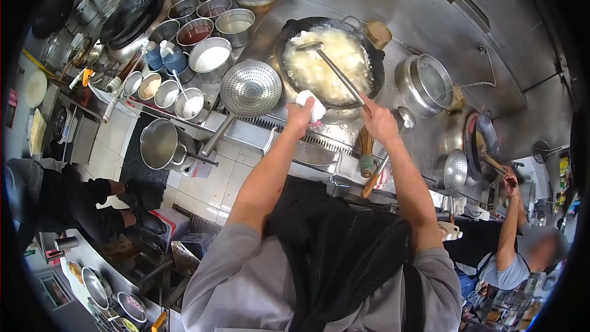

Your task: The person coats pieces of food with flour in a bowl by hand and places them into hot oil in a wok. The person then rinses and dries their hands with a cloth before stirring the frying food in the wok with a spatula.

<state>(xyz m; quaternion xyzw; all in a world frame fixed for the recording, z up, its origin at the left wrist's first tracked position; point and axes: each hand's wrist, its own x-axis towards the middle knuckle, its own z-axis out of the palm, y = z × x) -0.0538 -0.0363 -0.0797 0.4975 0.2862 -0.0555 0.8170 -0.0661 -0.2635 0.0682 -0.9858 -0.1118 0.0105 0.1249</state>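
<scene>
A black wok (380,64) full of bubbling pale liquid with light pieces in it sits on the stove. My right hand (380,122) is closed around the handle of a long metal ladle (340,75), whose head reaches into the bubbling liquid. At the wok's near left rim, my left hand (299,118) grips a folded white cloth (312,103). A perforated strainer (251,88) lies left of the wok, with its handle pointing toward me. Below my right hand a bamboo brush (366,154) lies on the stove.
Several metal containers of sauces and a white powder bowl (210,56) stand at the left. A large pot (161,144) is below the counter edge. Stacked steel bowls (424,85) stand right of the wok. At far right another person (507,233) handles a second wok (480,144).
</scene>
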